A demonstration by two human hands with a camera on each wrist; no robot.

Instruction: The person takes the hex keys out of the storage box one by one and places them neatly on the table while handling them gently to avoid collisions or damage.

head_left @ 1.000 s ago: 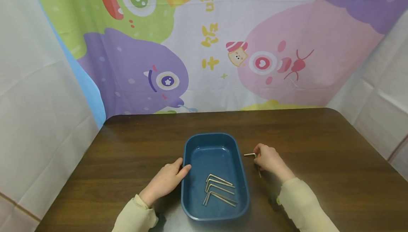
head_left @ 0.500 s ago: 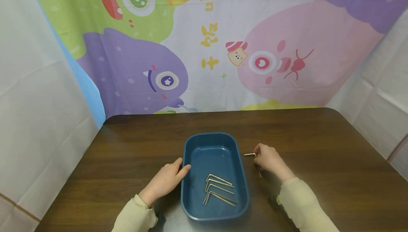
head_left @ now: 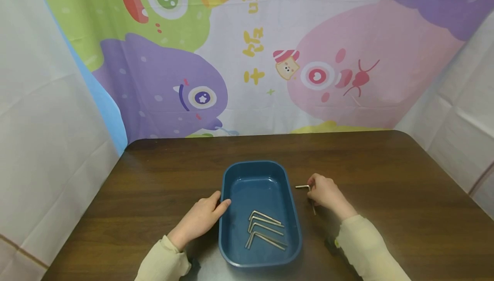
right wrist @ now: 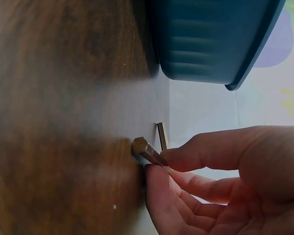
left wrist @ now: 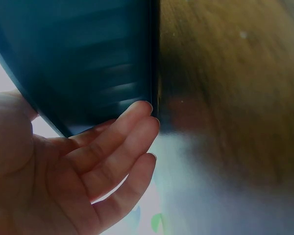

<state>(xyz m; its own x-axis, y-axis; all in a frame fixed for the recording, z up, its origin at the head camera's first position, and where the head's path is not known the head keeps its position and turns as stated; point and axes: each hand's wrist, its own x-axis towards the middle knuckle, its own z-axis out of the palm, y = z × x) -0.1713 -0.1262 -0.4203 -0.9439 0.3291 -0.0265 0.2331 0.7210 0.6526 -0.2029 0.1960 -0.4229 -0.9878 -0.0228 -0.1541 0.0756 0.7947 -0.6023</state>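
Observation:
My left hand (head_left: 198, 219) holds the near left side of a deep blue rectangular tray (head_left: 254, 193), thumb over the rim. In the left wrist view its fingers (left wrist: 120, 139) lie along the tray's outer wall. Several L-shaped metal hex keys (head_left: 267, 229) rest inside the tray, toward its near end. Just right of the tray, my right hand (head_left: 328, 194) pinches another hex key (head_left: 302, 186) between thumb and fingertips, low over the table. Its six-sided end (right wrist: 141, 146) points toward the camera in the right wrist view, and its short arm points left toward the tray.
Everything stands on a dark brown wooden table (head_left: 170, 161). Behind its far edge hangs a cartoon-printed curtain (head_left: 251, 109). White cloth (head_left: 58, 113) hangs at the left, and more white cloth (head_left: 444, 118) at the right.

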